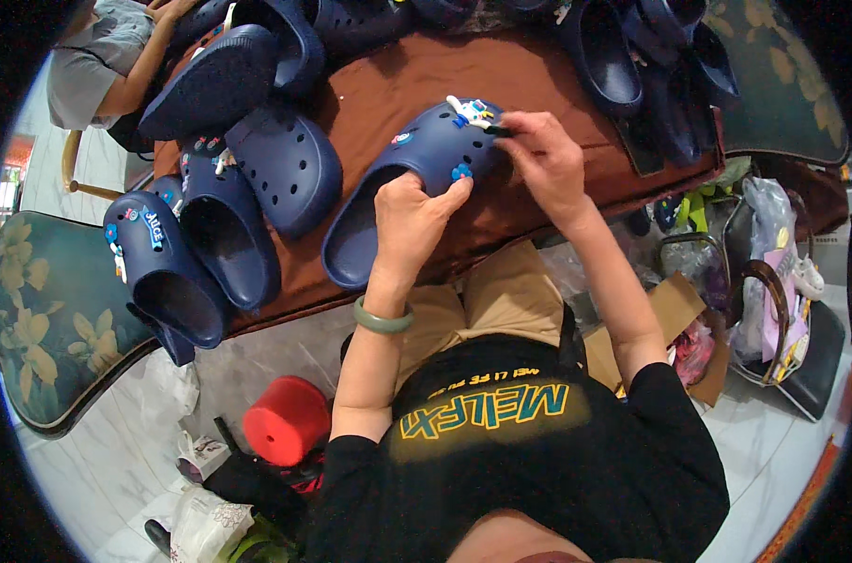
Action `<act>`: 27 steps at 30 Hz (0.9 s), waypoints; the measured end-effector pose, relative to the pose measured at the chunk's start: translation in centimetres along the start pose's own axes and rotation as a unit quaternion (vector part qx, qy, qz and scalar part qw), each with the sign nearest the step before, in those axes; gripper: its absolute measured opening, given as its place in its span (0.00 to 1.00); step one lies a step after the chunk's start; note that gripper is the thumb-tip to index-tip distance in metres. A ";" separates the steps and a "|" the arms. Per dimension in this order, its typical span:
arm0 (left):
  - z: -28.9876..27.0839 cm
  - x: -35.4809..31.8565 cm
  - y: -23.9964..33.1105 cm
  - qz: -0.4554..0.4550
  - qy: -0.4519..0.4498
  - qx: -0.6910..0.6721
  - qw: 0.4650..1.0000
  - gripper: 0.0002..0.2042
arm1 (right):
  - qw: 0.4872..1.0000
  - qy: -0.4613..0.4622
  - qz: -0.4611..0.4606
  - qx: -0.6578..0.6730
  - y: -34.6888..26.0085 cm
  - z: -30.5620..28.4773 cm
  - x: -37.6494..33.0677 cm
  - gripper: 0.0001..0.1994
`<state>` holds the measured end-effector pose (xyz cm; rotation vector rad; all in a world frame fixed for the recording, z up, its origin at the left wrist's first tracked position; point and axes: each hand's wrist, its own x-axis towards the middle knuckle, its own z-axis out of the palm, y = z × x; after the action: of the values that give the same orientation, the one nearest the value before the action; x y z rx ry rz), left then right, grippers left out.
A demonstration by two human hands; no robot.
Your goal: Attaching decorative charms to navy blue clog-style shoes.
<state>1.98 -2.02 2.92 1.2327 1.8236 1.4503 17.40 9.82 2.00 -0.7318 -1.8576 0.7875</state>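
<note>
A navy blue foam clog (pixel 432 143) lies on the brown cloth in front of me, its toe pointing away to the right. My left hand (pixel 413 216) grips it at the opening, fingers inside the shoe and thumb on the upper. At the toe, my right hand (pixel 550 164) has its fingers pinched together beside a white cartoon charm (pixel 471 113). A small dark bit shows at those fingertips, too little of it to name. Also on the upper are a blue charm (pixel 460 173) by my left thumb and a small round charm (pixel 403 139).
Decorated navy clogs (pixel 146 239) crowd the left of the brown-clothed table (pixel 379 70); more clogs (pixel 609 66) lie far right. Another person's arm (pixel 139 80) reaches in at far left. Below stand a red stool (pixel 288 419), a cardboard box (pixel 670 310) and several plastic bags (pixel 768 225).
</note>
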 end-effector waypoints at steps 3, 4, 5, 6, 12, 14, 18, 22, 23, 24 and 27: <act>0.2 0.0 -0.2 -0.002 -0.004 -0.007 1.000 0.16 | 0.976 0.010 -0.185 -0.111 0.0 0.7 -0.1 0.14; 0.2 0.0 -0.3 0.008 -0.005 -0.013 1.000 0.16 | 0.962 0.020 -0.228 -0.151 0.2 0.8 -0.2 0.13; 0.2 0.0 -0.3 0.007 -0.002 -0.013 1.000 0.16 | 0.962 0.018 -0.215 -0.166 0.2 0.8 -0.3 0.13; 0.3 -0.1 -0.3 0.013 -0.003 -0.021 1.000 0.16 | 0.962 0.015 -0.217 -0.164 0.1 0.6 -0.4 0.13; 0.1 -0.2 -0.5 0.041 0.003 0.014 0.999 0.16 | 0.913 -0.048 -0.267 -0.303 -1.2 -0.3 -0.7 0.15; 0.0 -0.2 -0.9 0.050 0.007 0.022 0.998 0.17 | 0.937 -0.115 -0.210 -0.255 -2.1 -0.7 -0.2 0.16; 0.1 -0.1 -0.7 0.078 0.006 0.054 0.995 0.20 | 0.920 -0.215 -0.200 -0.260 -2.7 -2.4 1.9 0.18; 0.1 0.1 -0.6 0.078 0.005 0.088 0.993 0.19 | 0.872 -0.327 -0.206 -0.300 -3.8 -2.5 3.3 0.18; 0.1 0.1 -0.3 0.087 0.004 0.080 0.993 0.19 | 0.856 -0.332 -0.215 -0.333 -4.0 -2.3 3.1 0.18; 0.1 0.1 0.1 0.097 0.011 0.100 0.990 0.19 | 0.839 -0.335 -0.223 -0.367 -4.1 -2.0 2.9 0.18; 0.0 0.2 -0.1 0.093 0.015 0.084 0.992 0.19 | 0.843 -0.346 -0.214 -0.352 -4.0 -1.1 3.0 0.18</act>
<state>1.87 -1.89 2.87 1.5063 1.9267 1.4411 16.77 9.87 7.05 -0.4318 -2.9035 0.0172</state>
